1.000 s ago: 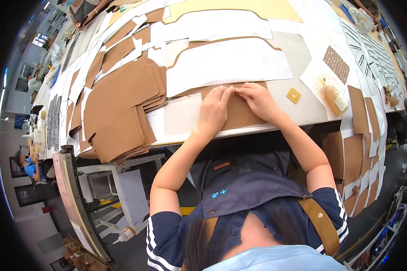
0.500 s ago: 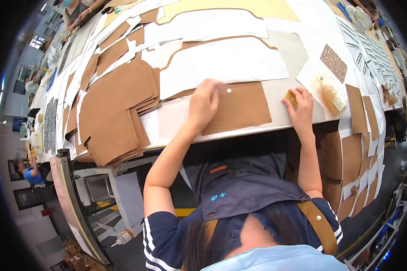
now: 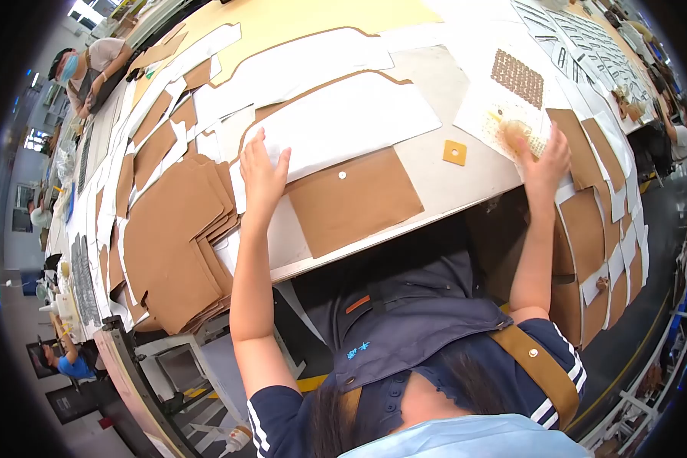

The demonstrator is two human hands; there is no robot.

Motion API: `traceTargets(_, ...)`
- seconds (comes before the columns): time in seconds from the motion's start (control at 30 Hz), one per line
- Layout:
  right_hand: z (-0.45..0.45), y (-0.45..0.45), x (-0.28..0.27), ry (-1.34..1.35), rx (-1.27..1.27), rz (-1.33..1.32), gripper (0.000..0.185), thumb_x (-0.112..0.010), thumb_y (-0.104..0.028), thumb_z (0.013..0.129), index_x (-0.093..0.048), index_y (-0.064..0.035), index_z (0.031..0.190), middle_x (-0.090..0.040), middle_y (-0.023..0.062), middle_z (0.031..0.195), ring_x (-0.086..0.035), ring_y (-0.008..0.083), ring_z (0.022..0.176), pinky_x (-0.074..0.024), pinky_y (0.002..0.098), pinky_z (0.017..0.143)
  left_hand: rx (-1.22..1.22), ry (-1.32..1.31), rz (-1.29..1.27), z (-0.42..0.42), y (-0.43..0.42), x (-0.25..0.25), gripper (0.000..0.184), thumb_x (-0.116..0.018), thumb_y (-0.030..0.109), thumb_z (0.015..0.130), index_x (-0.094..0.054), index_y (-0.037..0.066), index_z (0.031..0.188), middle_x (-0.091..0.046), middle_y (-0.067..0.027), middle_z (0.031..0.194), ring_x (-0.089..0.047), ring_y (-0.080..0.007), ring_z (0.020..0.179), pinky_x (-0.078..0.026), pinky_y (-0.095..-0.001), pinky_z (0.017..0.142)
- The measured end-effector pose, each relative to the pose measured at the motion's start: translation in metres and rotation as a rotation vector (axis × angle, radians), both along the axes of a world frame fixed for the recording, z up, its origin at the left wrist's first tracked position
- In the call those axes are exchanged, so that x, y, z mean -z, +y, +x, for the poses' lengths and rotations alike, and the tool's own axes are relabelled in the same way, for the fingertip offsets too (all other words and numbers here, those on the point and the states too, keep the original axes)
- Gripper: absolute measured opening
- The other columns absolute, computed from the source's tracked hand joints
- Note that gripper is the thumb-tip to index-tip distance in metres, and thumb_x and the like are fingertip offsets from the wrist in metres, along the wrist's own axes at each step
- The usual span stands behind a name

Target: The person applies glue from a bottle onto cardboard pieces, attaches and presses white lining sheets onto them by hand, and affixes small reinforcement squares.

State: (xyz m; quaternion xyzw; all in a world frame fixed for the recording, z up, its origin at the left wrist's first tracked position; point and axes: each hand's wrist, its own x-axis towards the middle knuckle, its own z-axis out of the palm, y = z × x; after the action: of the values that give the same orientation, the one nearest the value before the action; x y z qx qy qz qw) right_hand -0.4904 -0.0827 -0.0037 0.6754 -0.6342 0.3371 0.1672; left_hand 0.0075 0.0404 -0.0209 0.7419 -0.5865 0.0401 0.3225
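Observation:
My left hand is open, fingers stretched and thumb apart, at the left end of a large white sheet with a brown edge. A brown rectangular panel lies right of it, partly under that sheet, with a small white disc near its upper edge. My right hand is at a translucent bottle with amber contents, thumb and fingers apart. It hides part of the bottle, and a firm grip does not show. On the table between my hands lies a yellow square piece with a central hole.
Stacked brown cut panels stand at the left table edge. Behind the bottle is a sheet bearing many small brown pieces. More brown panels hang at the right edge. A masked co-worker is at far left.
My right hand has let go of the yellow square piece and moved right to the bottle. My left hand has left the brown panel and moved left, opening out. The camera view has turned.

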Motion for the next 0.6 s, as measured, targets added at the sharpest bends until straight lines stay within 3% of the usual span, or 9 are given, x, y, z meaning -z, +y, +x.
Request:
traceTargets(0.1,-0.041,-0.010,0.032,-0.292,0.017,0.262,0.076,-0.078,-0.049,0.088,-0.052,0.0012,0.139,-0.058,0.0203,0.134,-0.051,0.0345,0.129,-0.0374,0.0470,0.111,-0.036,0.119,0.177,0.019,-0.018,0.010,0.049,-0.074,0.034,0.092,-0.062,0.002,0.128,-0.056,-0.0197,0.134,-0.047,-0.0347,0.129,-0.037,-0.0478,0.110)
traceTargets(0.2,-0.042,-0.006,0.028,-0.692,-0.204,0.296,0.071,-0.081,-0.040,0.090,-0.051,0.0021,0.139,-0.060,0.0177,0.131,-0.056,0.0269,0.122,-0.0422,0.0386,0.107,-0.051,0.088,0.063,0.020,-0.025,0.025,0.035,-0.077,0.035,0.089,-0.072,0.005,0.107,-0.058,-0.0168,0.130,-0.050,-0.0335,0.126,-0.038,-0.0459,0.108)
traceTargets(0.23,-0.035,-0.003,0.028,-0.917,-0.207,0.245,0.064,-0.081,-0.030,0.092,-0.051,0.0031,0.138,-0.060,0.0140,0.130,-0.058,0.0202,0.115,-0.0451,0.0328,0.103,-0.040,0.116,0.011,0.020,-0.024,0.028,0.032,-0.076,0.034,0.089,-0.072,0.006,0.104,-0.060,-0.0153,0.127,-0.051,-0.0327,0.124,-0.039,-0.0452,0.107)
traceTargets(0.3,-0.044,-0.018,0.045,-1.183,-0.190,0.049,0.059,-0.076,-0.028,0.096,-0.051,0.0069,0.136,-0.060,0.0151,0.132,-0.059,0.0202,0.117,-0.0451,0.0339,0.105,-0.031,0.166,-0.094,0.019,-0.022,0.034,0.027,-0.076,0.032,0.090,-0.073,0.007,0.098,-0.065,-0.0125,0.121,-0.055,-0.0311,0.119,-0.040,-0.0438,0.105)
traceTargets(0.33,-0.051,-0.025,0.049,-1.334,-0.302,-0.046,0.058,-0.076,-0.031,0.096,-0.053,0.0056,0.135,-0.060,0.0164,0.134,-0.059,0.0214,0.120,-0.0450,0.0359,0.107,-0.027,0.199,-0.117,0.022,-0.024,0.035,0.026,-0.076,0.031,0.090,-0.073,0.007,0.098,-0.067,-0.0116,0.116,-0.057,-0.0299,0.116,-0.042,-0.0425,0.103)
traceTargets(0.37,-0.053,-0.023,0.037,-1.500,-0.443,0.022,0.054,-0.075,-0.032,0.096,-0.056,0.0040,0.132,-0.062,0.0167,0.132,-0.059,0.0225,0.122,-0.0441,0.0385,0.109,-0.019,0.232,-0.139,0.025,-0.026,0.036,0.026,-0.075,0.030,0.091,-0.073,0.006,0.099,-0.069,-0.0108,0.112,-0.060,-0.0287,0.112,-0.044,-0.0411,0.101)
traceTargets(0.43,-0.028,-0.021,0.007,-1.782,-0.454,-0.049,0.052,-0.074,-0.031,0.096,-0.057,0.0047,0.129,-0.064,0.0155,0.127,-0.061,0.0224,0.116,-0.0471,0.0386,0.105,-0.033,0.378,-0.153,0.021,-0.020,0.030,0.025,-0.074,0.029,0.092,-0.072,0.005,0.099,-0.073,-0.0101,0.105,-0.065,-0.0262,0.105,-0.048,-0.0386,0.096)
traceTargets(0.5,-0.012,-0.024,-0.011,-1.469,-0.538,-0.009,0.052,-0.075,-0.033,0.096,-0.057,0.0054,0.127,-0.064,0.0141,0.124,-0.062,0.0215,0.112,-0.0487,0.0374,0.102,-0.069,0.614,-0.143,0.012,-0.017,0.011,0.025,-0.073,0.028,0.093,-0.071,0.004,0.100,-0.075,-0.0103,0.099,-0.069,-0.0237,0.099,-0.051,-0.0360,0.091)
traceTargets(0.6,0.012,-0.021,-0.016,-1.119,-0.448,-0.015,0.054,-0.075,-0.035,0.096,-0.055,0.0059,0.126,-0.064,0.0128,0.120,-0.062,0.0204,0.109,-0.0501,0.0347,0.097,-0.045,0.635,-0.138,0.014,-0.014,0.012,0.025,-0.073,0.026,0.093,-0.071,0.002,0.101,-0.075,-0.0113,0.097,-0.071,-0.0232,0.096,-0.052,-0.0353,0.088)
